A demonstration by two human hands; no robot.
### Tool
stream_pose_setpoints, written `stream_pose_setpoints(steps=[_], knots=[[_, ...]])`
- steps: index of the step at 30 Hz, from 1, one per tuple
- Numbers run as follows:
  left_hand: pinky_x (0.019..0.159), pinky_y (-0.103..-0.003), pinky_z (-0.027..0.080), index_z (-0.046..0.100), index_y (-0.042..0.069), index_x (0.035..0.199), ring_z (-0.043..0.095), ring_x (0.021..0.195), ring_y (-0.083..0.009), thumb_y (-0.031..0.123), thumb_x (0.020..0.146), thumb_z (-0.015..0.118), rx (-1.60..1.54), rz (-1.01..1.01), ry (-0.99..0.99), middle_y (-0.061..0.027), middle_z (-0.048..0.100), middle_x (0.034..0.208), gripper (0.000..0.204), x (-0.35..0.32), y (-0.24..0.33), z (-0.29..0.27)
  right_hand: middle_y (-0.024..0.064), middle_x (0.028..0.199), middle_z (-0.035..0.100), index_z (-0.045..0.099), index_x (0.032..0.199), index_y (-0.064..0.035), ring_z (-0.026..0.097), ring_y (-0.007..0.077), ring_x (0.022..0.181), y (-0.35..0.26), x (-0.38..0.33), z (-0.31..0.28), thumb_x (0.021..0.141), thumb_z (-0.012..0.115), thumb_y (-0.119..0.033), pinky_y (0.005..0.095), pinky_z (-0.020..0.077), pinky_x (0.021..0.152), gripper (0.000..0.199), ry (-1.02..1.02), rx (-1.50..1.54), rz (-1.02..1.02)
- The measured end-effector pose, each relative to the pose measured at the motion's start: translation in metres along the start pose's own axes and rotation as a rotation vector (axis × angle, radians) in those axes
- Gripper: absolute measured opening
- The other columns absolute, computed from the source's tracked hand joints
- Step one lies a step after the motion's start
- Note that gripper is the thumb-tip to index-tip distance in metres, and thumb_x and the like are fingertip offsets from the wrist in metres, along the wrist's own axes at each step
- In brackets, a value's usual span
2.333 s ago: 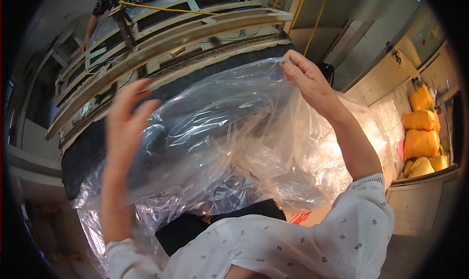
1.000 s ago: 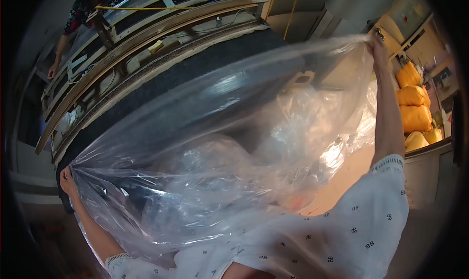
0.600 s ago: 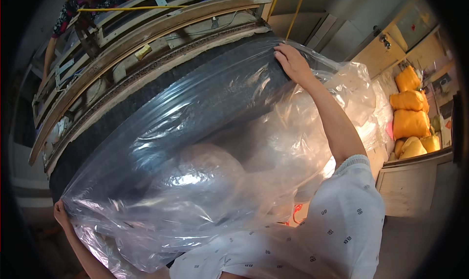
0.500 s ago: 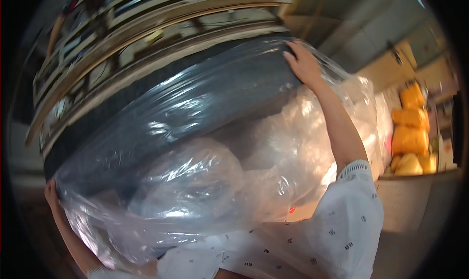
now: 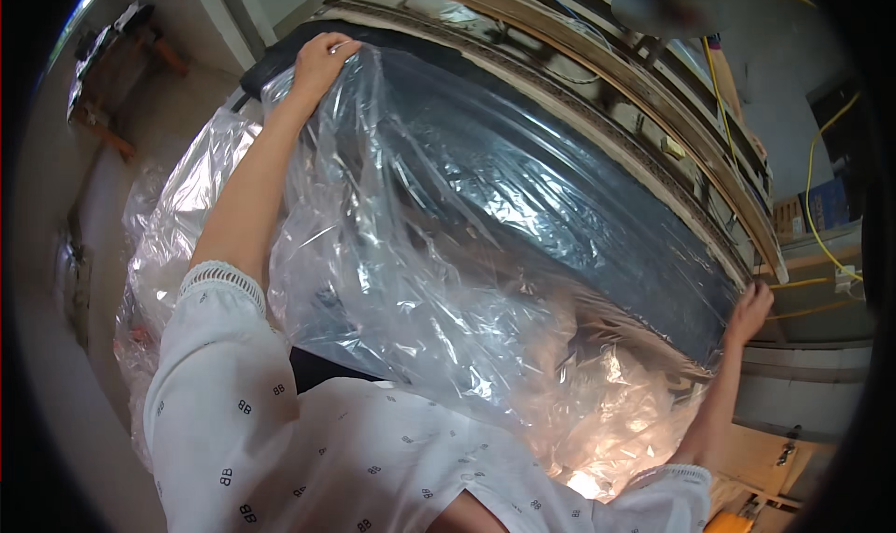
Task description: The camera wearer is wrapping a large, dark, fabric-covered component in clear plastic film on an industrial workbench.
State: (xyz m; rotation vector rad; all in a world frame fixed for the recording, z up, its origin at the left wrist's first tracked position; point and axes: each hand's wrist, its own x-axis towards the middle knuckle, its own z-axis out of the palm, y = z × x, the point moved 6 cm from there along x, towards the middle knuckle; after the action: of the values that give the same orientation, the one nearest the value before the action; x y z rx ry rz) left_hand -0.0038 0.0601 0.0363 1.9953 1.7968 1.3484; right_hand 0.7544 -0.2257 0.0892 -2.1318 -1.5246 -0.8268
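Note:
A large clear plastic sheet (image 5: 411, 225), crumpled and shiny, lies over a long dark padded piece (image 5: 523, 150) that looks upholstered. At the far left end, my left hand (image 5: 325, 62) is closed, pinching the gathered edge of the sheet. My right hand (image 5: 749, 314) sits at the right end by the corner of the dark piece. Its fingers are curled closed, and the sheet stretches up to it; the exact grip is partly hidden. Between my hands the sheet is drawn fairly flat along the dark surface, while loose folds hang toward my body.
Along the far side runs a wooden frame (image 5: 560, 43) with long slats. Yellow cords (image 5: 814, 192) hang at the right near a blue box (image 5: 828, 204). A blurred dark shape (image 5: 667, 6) is beyond the frame. Dark items (image 5: 121, 66) stand at the far left.
My view has swung to the right. My left hand has come up to the far left end with the sheet bunched in it. My right hand's fingers, spread before, are now curled.

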Motion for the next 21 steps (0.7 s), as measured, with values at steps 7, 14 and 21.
stream_pose_setpoints(steps=[7, 14, 21], knots=[[0.074, -0.035, 0.045, 0.068, 0.009, 0.084, 0.059, 0.083, -0.0287, 0.036, 0.073, 0.066, 0.017, 0.035, 0.125, -0.0111, 0.062, 0.086, 0.03, 0.009, -0.014, -0.007, 0.0068, 0.097, 0.05, 0.051, 0.105, -0.0044, 0.047, 0.0137, 0.075, -0.397, -0.042, -0.061, 0.076, 0.065, -0.015, 0.0267, 0.042, 0.067, 0.034, -0.371, 1.094, -0.103], [0.074, -0.037, 0.045, 0.068, 0.01, 0.083, 0.059, 0.084, -0.0304, 0.035, 0.073, 0.065, -0.05, 0.028, 0.171, -0.0114, 0.062, 0.085, 0.027, 0.008, -0.019, 0.006, 0.0003, 0.08, 0.057, 0.04, 0.127, -0.0053, 0.046, 0.0066, 0.062, -0.521, -0.128, -0.045, 0.075, 0.069, -0.021, 0.0214, 0.0396, 0.055, 0.062, -1.129, 1.453, -0.019], [0.074, -0.038, 0.045, 0.067, 0.01, 0.082, 0.058, 0.085, -0.0307, 0.035, 0.073, 0.064, -0.073, 0.021, 0.224, -0.0118, 0.061, 0.085, 0.027, -0.004, -0.029, -0.008, -0.004, 0.066, 0.055, 0.064, 0.087, -0.0062, 0.049, 0.0034, 0.06, -0.385, -0.183, -0.098, 0.083, 0.061, -0.02, 0.019, 0.0375, 0.052, 0.015, -2.002, 1.153, 0.026]])
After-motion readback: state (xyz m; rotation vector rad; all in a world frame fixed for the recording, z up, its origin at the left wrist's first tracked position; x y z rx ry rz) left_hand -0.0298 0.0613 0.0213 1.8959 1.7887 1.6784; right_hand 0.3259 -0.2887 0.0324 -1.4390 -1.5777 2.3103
